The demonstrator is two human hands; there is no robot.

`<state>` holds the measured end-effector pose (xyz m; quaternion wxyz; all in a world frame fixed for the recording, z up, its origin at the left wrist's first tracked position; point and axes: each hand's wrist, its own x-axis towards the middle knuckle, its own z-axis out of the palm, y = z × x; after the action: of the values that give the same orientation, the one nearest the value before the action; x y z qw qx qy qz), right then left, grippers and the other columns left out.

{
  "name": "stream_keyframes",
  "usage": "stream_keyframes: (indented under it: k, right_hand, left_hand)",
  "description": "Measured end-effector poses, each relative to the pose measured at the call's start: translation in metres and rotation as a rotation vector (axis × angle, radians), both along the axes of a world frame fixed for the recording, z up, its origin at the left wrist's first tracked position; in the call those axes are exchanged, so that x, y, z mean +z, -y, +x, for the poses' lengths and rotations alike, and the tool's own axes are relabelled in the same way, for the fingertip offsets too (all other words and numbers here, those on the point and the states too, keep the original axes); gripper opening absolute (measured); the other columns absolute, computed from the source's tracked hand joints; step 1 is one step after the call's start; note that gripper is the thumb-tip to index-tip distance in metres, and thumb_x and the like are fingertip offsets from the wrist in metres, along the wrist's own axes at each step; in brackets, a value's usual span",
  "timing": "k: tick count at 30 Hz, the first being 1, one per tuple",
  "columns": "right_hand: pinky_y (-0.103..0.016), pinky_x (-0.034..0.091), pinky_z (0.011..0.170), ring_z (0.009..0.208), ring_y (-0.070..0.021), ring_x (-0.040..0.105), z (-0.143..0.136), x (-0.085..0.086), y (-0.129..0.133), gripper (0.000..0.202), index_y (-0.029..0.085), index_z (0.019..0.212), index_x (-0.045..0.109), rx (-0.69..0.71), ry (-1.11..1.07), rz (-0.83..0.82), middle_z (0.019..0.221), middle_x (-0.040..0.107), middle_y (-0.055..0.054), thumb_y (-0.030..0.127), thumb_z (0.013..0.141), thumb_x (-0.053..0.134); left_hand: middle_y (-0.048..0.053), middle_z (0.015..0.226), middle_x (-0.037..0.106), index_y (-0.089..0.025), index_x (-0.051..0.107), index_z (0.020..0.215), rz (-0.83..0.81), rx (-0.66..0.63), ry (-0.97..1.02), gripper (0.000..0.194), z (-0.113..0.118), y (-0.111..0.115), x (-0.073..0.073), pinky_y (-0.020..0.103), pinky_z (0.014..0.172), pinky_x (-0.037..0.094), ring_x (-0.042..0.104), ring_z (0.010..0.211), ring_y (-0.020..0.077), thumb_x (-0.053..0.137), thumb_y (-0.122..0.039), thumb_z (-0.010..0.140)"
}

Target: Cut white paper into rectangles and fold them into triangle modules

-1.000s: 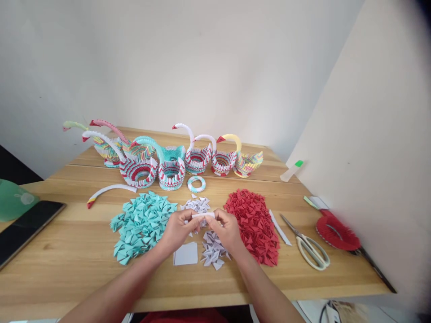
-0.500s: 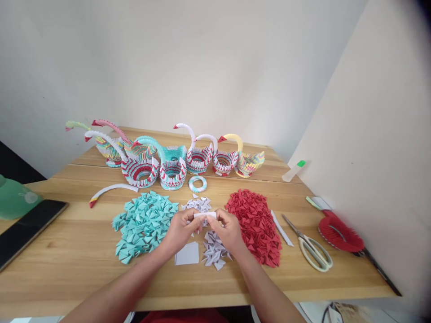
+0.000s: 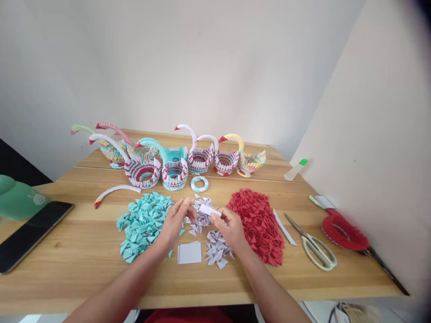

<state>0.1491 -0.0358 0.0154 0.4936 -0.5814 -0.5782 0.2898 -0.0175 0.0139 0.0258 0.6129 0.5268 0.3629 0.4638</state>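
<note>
With fingers of the left hand loosely curled and just off the folded white paper strip, now pinching it in the right hand alone, between both hands; likely done pressing one crease. Counting rightward: one turquoise triangle pile, one white paper stack, two white triangle piles, one red triangle pile, one pair of scissors.

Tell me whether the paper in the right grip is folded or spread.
Folded, by its look: the paper shows as a narrow strip, slimmer than the squarish sheets. How many folds, I cannot tell.
</note>
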Motion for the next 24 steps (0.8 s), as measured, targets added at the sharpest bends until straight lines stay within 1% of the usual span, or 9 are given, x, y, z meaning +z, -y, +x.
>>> stream_keyframes:
  k: [2,4,6,8,12,15,18,20,24]
  right_hand:
    - [-0.021,0.026,0.044,0.048,-0.0096,0.034,0.0,-0.001,0.0,0.027,0.019,0.06,0.049,0.001,0.0,0.019,0.052,0.039,0.006,0.034,0.081,0.057]
    - [-0.021,0.028,0.045,0.05,-0.0101,0.035,0.0,-0.003,0.0,0.026,0.019,0.06,0.05,0.009,0.01,0.023,0.053,0.04,0.005,0.034,0.081,0.057]
    - [-0.022,0.028,0.045,0.05,-0.0103,0.035,0.0,-0.004,0.0,0.028,0.02,0.06,0.049,0.014,0.025,0.022,0.053,0.039,0.005,0.035,0.082,0.057]
    - [-0.022,0.028,0.046,0.05,-0.0105,0.035,0.0,-0.006,0.0,0.03,0.02,0.06,0.047,0.019,0.03,0.021,0.053,0.038,0.005,0.036,0.082,0.058]
    - [-0.022,0.027,0.045,0.05,-0.0105,0.034,0.001,-0.008,0.0,0.031,0.02,0.06,0.046,0.027,0.003,0.016,0.054,0.038,0.005,0.037,0.083,0.058]
    - [-0.022,0.026,0.045,0.05,-0.0105,0.033,0.0,-0.009,-0.001,0.03,0.02,0.061,0.047,0.045,-0.005,0.004,0.054,0.038,0.005,0.037,0.084,0.057]
    - [-0.022,0.027,0.046,0.05,-0.0106,0.035,-0.001,-0.01,-0.001,0.031,0.02,0.061,0.047,0.058,0.001,0.001,0.053,0.039,0.005,0.037,0.085,0.057]
    - [-0.023,0.029,0.048,0.051,-0.0107,0.037,-0.001,-0.009,-0.001,0.032,0.02,0.06,0.047,0.065,0.003,0.004,0.054,0.04,0.005,0.037,0.085,0.057]
    - [-0.022,0.031,0.047,0.049,-0.0105,0.039,0.002,-0.004,-0.002,0.028,0.018,0.064,0.054,0.04,-0.047,0.0,0.054,0.046,0.004,0.037,0.085,0.056]
  left_hand:
    - [0.002,0.065,0.063,-0.015,0.06,0.081,-0.006,-0.119,-0.052,0.036,0.003,0.002,-0.002,0.026,0.058,0.044,0.055,0.057,0.0145,0.059,-0.051,0.081]
    - [0.001,0.062,0.062,-0.015,0.061,0.073,0.002,-0.176,-0.095,0.035,0.007,0.003,-0.007,0.025,0.056,0.042,0.053,0.055,0.0133,0.067,-0.049,0.074]
    - [0.0,0.057,0.06,-0.015,0.06,0.062,0.01,-0.157,-0.101,0.035,0.009,0.003,-0.01,0.024,0.055,0.04,0.051,0.053,0.0122,0.069,-0.047,0.072]
    - [0.0,0.055,0.059,-0.015,0.059,0.057,0.004,-0.124,-0.096,0.036,0.008,0.003,-0.012,0.024,0.056,0.04,0.051,0.053,0.0118,0.068,-0.045,0.074]
    - [0.001,0.06,0.062,-0.014,0.063,0.064,-0.043,-0.14,-0.064,0.031,0.005,0.001,-0.009,0.025,0.059,0.042,0.053,0.056,0.0126,0.068,-0.043,0.074]
    - [0.001,0.061,0.062,-0.014,0.063,0.064,-0.053,-0.167,-0.032,0.03,0.005,0.003,-0.008,0.024,0.058,0.041,0.053,0.056,0.0122,0.07,-0.042,0.074]
    - [0.0,0.058,0.061,-0.014,0.063,0.062,-0.063,-0.15,0.002,0.03,0.006,0.004,-0.008,0.023,0.058,0.04,0.051,0.056,0.0114,0.07,-0.04,0.074]
    - [0.0,0.06,0.062,-0.014,0.064,0.064,-0.085,-0.134,0.032,0.028,0.005,0.003,-0.008,0.023,0.059,0.04,0.052,0.056,0.0117,0.071,-0.04,0.074]
    - [0.001,0.064,0.062,-0.015,0.064,0.068,-0.105,-0.1,0.109,0.028,0.0,-0.002,-0.008,0.024,0.062,0.041,0.052,0.059,0.012,0.067,-0.04,0.079]
